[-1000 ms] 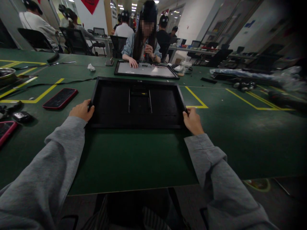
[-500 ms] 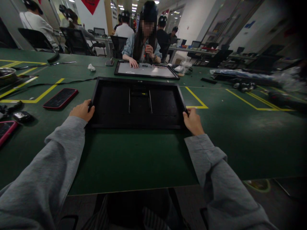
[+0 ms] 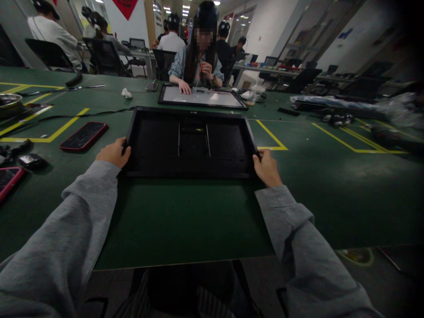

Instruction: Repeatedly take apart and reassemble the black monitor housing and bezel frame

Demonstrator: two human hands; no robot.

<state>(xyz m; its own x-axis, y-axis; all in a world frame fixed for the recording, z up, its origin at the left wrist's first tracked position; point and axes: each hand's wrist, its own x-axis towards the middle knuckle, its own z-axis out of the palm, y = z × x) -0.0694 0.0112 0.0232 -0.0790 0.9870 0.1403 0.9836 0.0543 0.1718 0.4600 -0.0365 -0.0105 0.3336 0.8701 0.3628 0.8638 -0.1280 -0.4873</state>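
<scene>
A black, shallow monitor housing [image 3: 155, 137] lies in front of me on the green table, its hollow side up. Two thin metal rails run along a recess in its middle. My left hand [image 3: 114, 153] grips its left edge, thumb on the rim and fingers curled around the outside. On the opposite edge, my right hand [image 3: 266, 168] holds the rim the same way. Part of the fingers on both sides is hidden by the frame.
Across the green table [image 3: 185, 221], a person handles a grey panel [image 3: 218, 98] and a screwdriver [image 3: 200, 70]. A red-edged phone [image 3: 84, 136] and a black mouse [image 3: 32, 161] lie to the left. Plastic-wrapped things [image 3: 334, 105] lie at the right. Yellow tape marks the surface.
</scene>
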